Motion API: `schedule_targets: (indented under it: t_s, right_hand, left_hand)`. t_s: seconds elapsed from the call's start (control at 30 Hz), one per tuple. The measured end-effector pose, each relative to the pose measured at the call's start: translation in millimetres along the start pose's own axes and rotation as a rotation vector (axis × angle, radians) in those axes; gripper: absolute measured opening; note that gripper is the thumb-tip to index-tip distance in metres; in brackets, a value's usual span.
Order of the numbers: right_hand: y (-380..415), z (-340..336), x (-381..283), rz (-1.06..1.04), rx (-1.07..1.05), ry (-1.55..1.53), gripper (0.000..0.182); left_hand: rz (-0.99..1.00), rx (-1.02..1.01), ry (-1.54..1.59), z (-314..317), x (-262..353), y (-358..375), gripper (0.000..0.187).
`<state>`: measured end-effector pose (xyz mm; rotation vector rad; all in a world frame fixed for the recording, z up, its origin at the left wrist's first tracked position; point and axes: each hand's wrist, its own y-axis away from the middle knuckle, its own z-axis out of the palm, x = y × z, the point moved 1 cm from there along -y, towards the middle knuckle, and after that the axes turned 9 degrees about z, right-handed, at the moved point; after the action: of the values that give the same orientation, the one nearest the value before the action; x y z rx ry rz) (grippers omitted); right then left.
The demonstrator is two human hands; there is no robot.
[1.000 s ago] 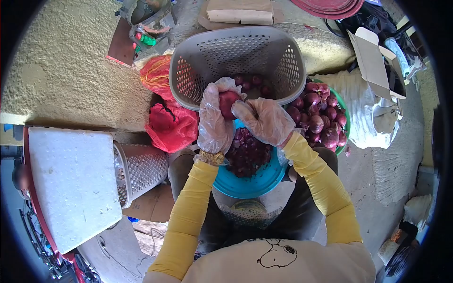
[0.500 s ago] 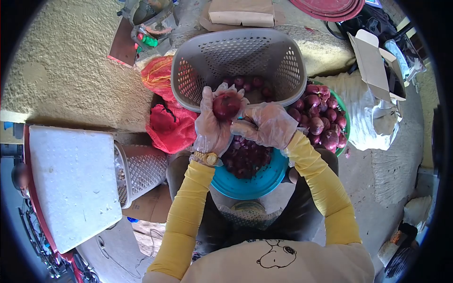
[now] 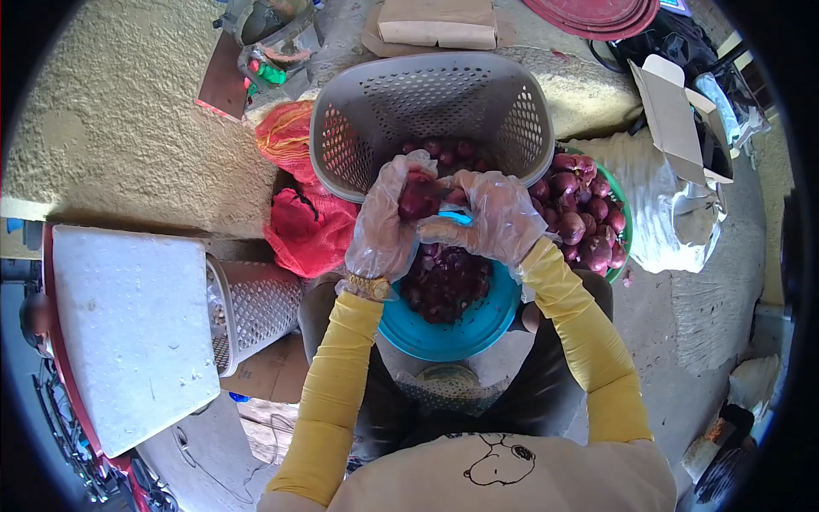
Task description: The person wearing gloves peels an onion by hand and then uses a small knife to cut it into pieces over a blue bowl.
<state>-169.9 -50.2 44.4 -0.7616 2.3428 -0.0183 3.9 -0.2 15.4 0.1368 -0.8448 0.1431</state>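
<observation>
A grey concrete floor [image 3: 644, 341] spreads across the near and right side. On it, at right, are a green basin [image 3: 630, 224] of red onions [image 3: 572, 226], a pale sack [image 3: 691, 243] and a purple scrap [image 3: 628, 278]; a thin cable [image 3: 182, 439] lies near left. The rough far ledge [image 3: 589, 98] carries flattened cardboard [image 3: 437, 21] and, farther right, a red round plastic piece [image 3: 589, 15].

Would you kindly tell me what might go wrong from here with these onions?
The onion in the left hand might slip against the loose plastic glove and drop into the grey basket or the blue basin. The onions heaped in the green container, near the right hand, could roll off onto the floor if bumped.
</observation>
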Motion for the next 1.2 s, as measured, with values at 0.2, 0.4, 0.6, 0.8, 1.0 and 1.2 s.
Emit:
schedule_targets:
  t_s: [0.2, 0.4, 0.6, 0.8, 1.0, 1.2]
  right_hand:
    - [0, 3, 3, 0.04, -0.021, 0.082, 0.064]
    - [-3, 8, 9, 0.042, -0.082, -0.033, 0.057]
    - [-2, 6, 5, -0.037, -0.237, 0.044, 0.054]
    - [-2, 3, 0, -0.223, -0.278, 0.019, 0.051]
    - [2, 6, 3, -0.216, -0.497, 0.149, 0.054]
    - [5, 7, 8, -0.224, -0.548, 0.187, 0.061]
  left_hand:
    - [0.022, -0.081, -0.074, 1, -4, -2, 0.043]
    - [0.005, -0.053, -0.018, 0, -6, -2, 0.046]
    - [0.014, 0.008, 0.05, -1, -5, -2, 0.05]
    - [-0.002, 0.036, 0.108, -4, -3, -5, 0.049]
    - [-0.054, 0.08, 0.214, -17, -6, -5, 0.055]
    - [-0.143, 0.334, 0.379, -19, 2, -1, 0.064]
